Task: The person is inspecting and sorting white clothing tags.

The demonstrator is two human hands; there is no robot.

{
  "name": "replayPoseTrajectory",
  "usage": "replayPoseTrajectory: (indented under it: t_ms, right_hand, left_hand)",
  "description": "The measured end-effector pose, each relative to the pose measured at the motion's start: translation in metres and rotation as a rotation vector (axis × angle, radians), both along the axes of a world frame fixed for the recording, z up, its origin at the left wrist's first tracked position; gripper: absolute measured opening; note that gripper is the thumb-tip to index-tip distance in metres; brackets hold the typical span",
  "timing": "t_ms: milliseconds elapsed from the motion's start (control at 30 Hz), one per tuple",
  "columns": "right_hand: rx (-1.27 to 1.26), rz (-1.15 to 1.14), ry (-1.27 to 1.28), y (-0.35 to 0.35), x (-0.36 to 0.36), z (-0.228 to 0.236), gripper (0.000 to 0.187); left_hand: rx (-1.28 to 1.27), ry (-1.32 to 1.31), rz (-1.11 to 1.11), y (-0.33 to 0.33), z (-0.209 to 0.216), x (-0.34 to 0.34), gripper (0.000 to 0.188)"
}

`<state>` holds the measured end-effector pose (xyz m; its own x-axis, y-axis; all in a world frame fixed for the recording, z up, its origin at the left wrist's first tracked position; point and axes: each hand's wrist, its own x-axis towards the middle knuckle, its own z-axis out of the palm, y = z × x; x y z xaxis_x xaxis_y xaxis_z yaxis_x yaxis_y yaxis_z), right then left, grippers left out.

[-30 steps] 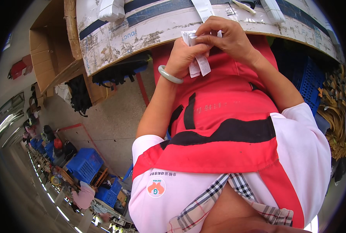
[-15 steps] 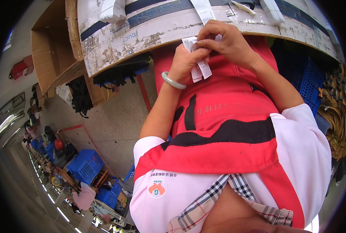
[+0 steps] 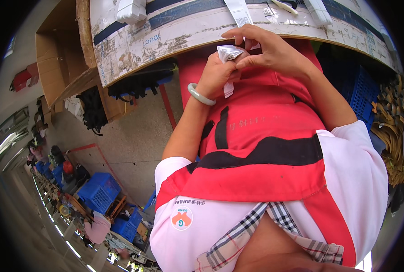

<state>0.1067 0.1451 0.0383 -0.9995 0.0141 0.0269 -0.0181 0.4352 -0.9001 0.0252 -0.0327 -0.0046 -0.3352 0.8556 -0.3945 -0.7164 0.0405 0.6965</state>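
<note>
My left hand, a pale bangle on its wrist, is closed around a small stack of white labels in front of the red apron. The stack's top ends are fanned, and one strip hangs out below the fingers. My right hand hovers just right of the stack, thumb and fingers apart. A bit of white shows behind its fingers; I cannot tell what it belongs to. A long white printed strip lies on the worn table beyond that hand.
Bundles of white labels lie on the table at left and right, near a small pale tool. An open cardboard box stands left of the table. Blue crates stand at right and lower left.
My right hand's fingers have come off the labels and spread apart. The labels in my left hand have tilted, now showing fanned ends, with less of the strips hanging below.
</note>
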Motion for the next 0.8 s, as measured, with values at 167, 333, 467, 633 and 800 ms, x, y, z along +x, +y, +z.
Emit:
replayPoseTrajectory:
  t_ms: [167,333,467,633,800]
  right_hand:
    - [-0.238,0.031,-0.235,0.005,-0.003,0.007,0.023]
    - [-0.216,-0.038,0.012,-0.007,0.002,-0.001,0.008]
    - [-0.031,-0.024,0.005,0.007,-0.013,0.004,0.012]
    - [0.373,-0.283,0.184,0.054,-0.046,-0.007,0.015]
    - [0.728,-0.357,0.24,0.084,-0.057,-0.032,0.017]
  left_hand:
    - [0.051,0.183,-0.038,-0.002,0.008,0.007,0.008]
    - [0.041,0.197,-0.113,-0.003,0.007,0.007,0.012]
    - [0.014,0.128,-0.047,-0.001,0.013,0.007,0.011]
    - [-0.019,0.203,0.079,0.009,0.011,-0.013,0.013]
    - [-0.243,0.668,0.133,0.042,0.008,-0.063,0.017]
